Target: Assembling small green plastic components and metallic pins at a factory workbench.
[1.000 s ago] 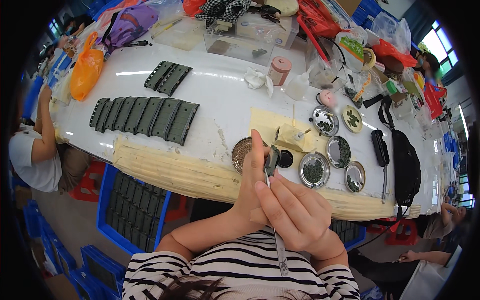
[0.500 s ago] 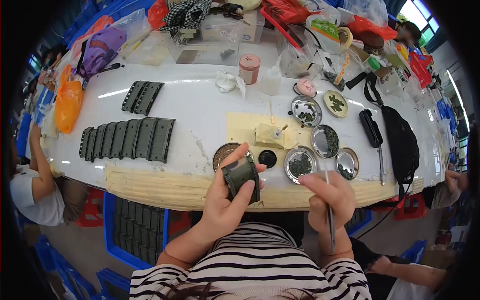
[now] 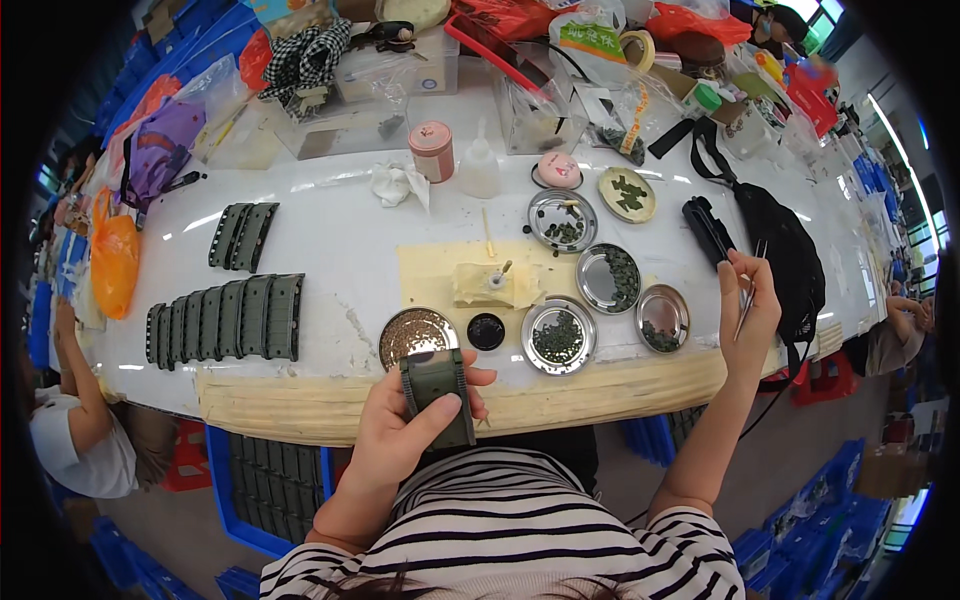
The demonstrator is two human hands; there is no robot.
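Green plastic part (image 3: 438,392) sits gripped in my left hand (image 3: 405,430), its long side pointing away from me. My right hand (image 3: 748,312), far off to the right, pinches thin tweezers (image 3: 750,280).

Row of dark green curved parts (image 3: 228,322) left of centre; pink jar (image 3: 432,151) upper centre; black bag (image 3: 780,250) right; orange bag (image 3: 114,262) far left.

White table (image 3: 330,250): dark parts row (image 3: 225,322) left, yellow mat (image 3: 470,275) centre, metal dishes (image 3: 560,335) centre-right, pink jar (image 3: 432,152) upper centre, black bag (image 3: 780,250) right.
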